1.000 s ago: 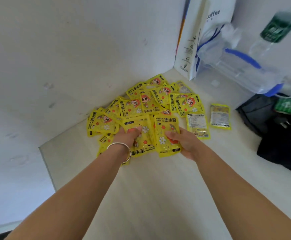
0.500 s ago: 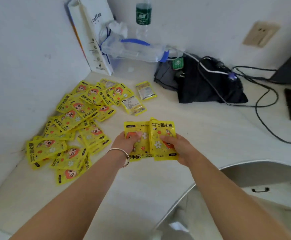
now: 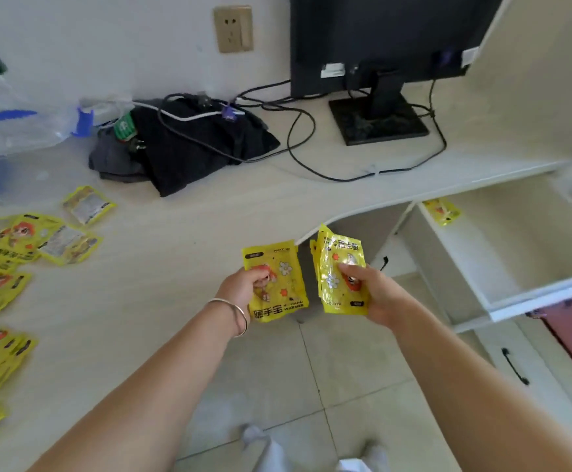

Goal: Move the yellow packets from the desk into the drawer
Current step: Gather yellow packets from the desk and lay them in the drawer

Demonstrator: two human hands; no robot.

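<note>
Drawer point(image 3: 502, 240) sitting open at right, holding lone yellow packet point(image 3: 443, 210) in far-left corner. Left hand point(image 3: 243, 287) gripping one packet point(image 3: 278, 284), right hand point(image 3: 376, 294) gripping second packet point(image 3: 340, 267), both beside desk point(image 3: 175, 250) edge.

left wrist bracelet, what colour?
Silver: the bracelet is a thin, plain metal band. It shows best in the head view, the only one.

yellow packets point(image 3: 9, 240) strewn on desk point(image 3: 175, 264), two held, one in drawer point(image 3: 546, 297)

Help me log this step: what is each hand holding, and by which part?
The left hand pinches one yellow packet at its left edge. The right hand holds a second packet by its right edge, thumb across the front.
</note>
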